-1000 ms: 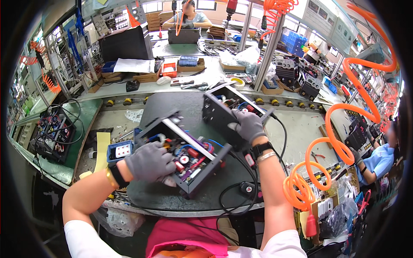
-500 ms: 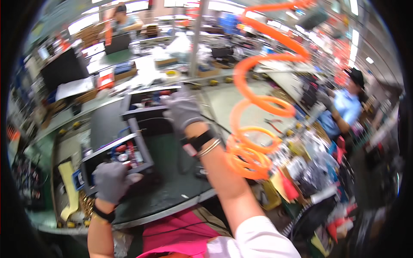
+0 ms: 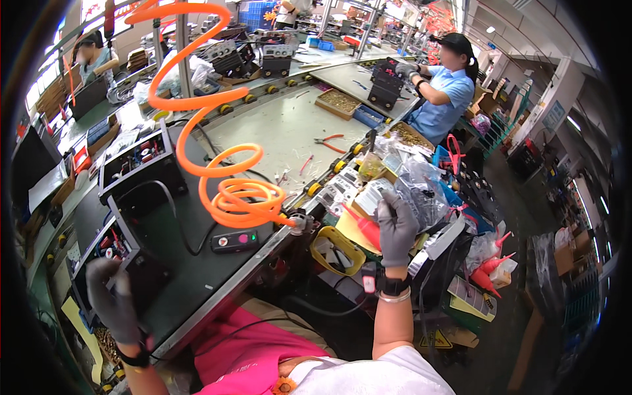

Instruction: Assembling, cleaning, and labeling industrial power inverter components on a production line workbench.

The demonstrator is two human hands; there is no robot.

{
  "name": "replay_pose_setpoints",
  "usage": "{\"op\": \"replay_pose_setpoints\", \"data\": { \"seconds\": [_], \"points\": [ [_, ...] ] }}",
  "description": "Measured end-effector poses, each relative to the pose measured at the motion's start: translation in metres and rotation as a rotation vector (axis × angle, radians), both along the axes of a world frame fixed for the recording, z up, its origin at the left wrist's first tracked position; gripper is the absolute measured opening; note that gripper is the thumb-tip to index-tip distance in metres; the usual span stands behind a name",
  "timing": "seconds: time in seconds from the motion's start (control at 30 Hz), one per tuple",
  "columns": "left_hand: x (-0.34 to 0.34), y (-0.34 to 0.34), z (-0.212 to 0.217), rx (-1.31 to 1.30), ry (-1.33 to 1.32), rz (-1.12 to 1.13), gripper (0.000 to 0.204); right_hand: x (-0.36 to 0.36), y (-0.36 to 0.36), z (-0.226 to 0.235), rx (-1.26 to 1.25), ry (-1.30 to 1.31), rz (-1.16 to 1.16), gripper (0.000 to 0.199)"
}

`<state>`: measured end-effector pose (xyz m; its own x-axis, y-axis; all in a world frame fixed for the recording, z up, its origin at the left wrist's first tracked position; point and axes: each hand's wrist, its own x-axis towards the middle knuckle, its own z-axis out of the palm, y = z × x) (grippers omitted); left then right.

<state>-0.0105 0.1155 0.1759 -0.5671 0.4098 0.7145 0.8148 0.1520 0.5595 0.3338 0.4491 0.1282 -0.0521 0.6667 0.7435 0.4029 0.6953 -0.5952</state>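
My left hand (image 3: 113, 299), in a grey glove, is beside the near black open-topped case (image 3: 125, 253). Its fingers are curved, with a gap between them and the thumb and nothing seen in it; I cannot tell whether it touches the case. Red and blue components show inside that case. Further back stands a second black case (image 3: 141, 161) with similar parts. My right hand (image 3: 397, 230), also gloved, hovers over cluttered supplies to the right of the bench, fingers loosely bent and apart. Next to it lie a red pointed-nozzle bottle (image 3: 364, 228) and a white panel part (image 3: 374, 195).
An orange coiled hose (image 3: 243, 201) hangs over the bench's dark mat. A small black control box (image 3: 235, 241) lies at the mat's edge. A yellow bin (image 3: 337, 253) sits below my right hand. Pliers (image 3: 331, 142) lie further back. A co-worker in blue (image 3: 447, 92) handles a black case.
My right hand has left the far case and moved right to the supplies. My left hand has come off the near case's front. The view has turned to the right.
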Motion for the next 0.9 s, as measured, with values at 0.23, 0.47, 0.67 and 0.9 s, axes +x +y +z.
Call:
{"op": "replay_pose_setpoints", "data": {
  "seconds": [0.23,0.47,0.67,0.9],
  "points": [
    [0.102,0.042,-0.021,-0.131,-0.192,-0.49,0.03,0.044,0.026,-0.011,0.069,-0.138,-0.135,0.018],
    [0.126,0.066,-0.034,-0.285,-0.2,-0.682,0.027,0.067,0.021,-0.022,0.039,-0.024,-0.169,0.016],
    [0.137,0.081,-0.039,-0.26,-0.2,-0.782,0.023,0.003,0.043,0.049,0.169,0.514,0.041,0.017],
    [0.142,0.073,-0.029,-0.323,-0.148,-0.813,0.022,0.078,0.234,0.132,0.206,-0.017,-0.397,0.013]
  ]
}}
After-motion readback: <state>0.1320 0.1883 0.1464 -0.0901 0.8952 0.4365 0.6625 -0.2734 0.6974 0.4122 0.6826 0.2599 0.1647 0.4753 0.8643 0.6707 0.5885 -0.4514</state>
